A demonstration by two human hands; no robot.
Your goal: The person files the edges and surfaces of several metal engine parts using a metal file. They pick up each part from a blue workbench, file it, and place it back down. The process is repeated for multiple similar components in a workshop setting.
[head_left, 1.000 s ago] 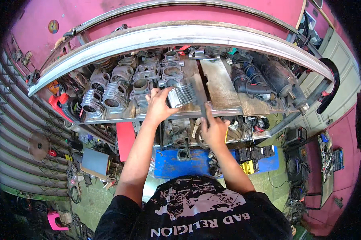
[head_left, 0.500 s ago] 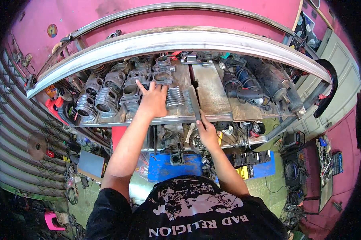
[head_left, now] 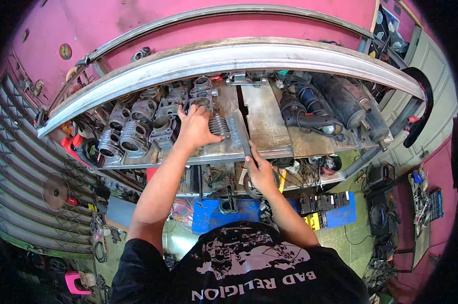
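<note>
A finned metal engine cylinder (head_left: 218, 124) lies on its side on the shelf. My left hand (head_left: 194, 127) grips it from the left, fingers over the far end and thumb along the near edge. In my right hand (head_left: 261, 173) is a wire brush (head_left: 241, 136), held by its handle. The brush's bristles face the fins on the cylinder's right side; whether they touch is hard to tell. More engine cylinders (head_left: 135, 137) stand in rows to the left of my left hand.
A power tool (head_left: 300, 114) with a cord and dark exhaust mufflers (head_left: 343, 104) lie on the shelf's right side. A metal rail (head_left: 239, 53) crosses above the shelf. Below, parts crowd a lower shelf, with a blue board (head_left: 249, 209) under it.
My left thumb has closed along the cylinder's near edge, where my fingers were more spread before. The wire brush has tilted and shifted slightly left, nearer the fins.
</note>
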